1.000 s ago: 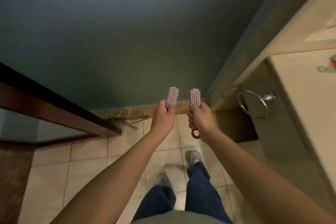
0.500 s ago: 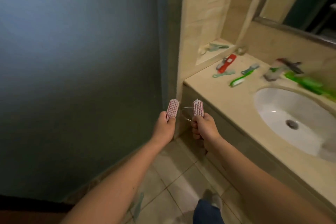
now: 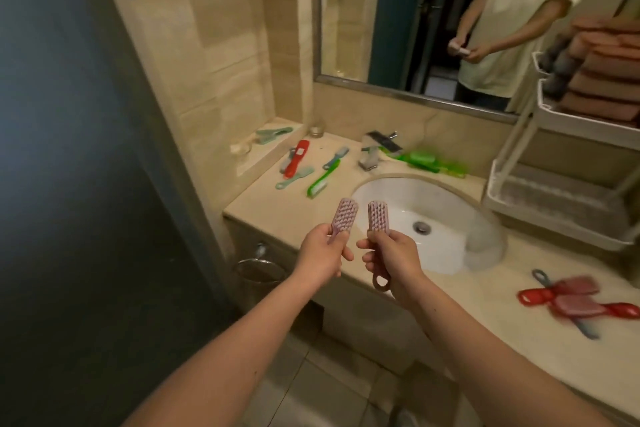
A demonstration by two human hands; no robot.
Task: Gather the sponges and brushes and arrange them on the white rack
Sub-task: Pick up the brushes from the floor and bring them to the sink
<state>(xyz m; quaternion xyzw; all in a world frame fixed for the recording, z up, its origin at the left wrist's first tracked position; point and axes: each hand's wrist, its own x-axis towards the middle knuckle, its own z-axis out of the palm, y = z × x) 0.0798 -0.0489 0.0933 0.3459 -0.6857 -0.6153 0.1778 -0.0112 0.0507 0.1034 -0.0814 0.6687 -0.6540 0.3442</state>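
Each of the hands gripped a pink bristled brush upright by its plastic handle, left hand (image 3: 320,255) and right hand (image 3: 394,260), above the polished stone surface (image 3: 277,215) beside the oval basin (image 3: 446,204).

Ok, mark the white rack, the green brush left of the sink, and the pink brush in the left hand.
white rack (image 3: 588,121), head view, front wall of its upper shelf.
green brush (image 3: 322,180), head view, middle of its handle.
pink brush (image 3: 343,213), head view, bristle head above the left hand (image 3: 322,253).
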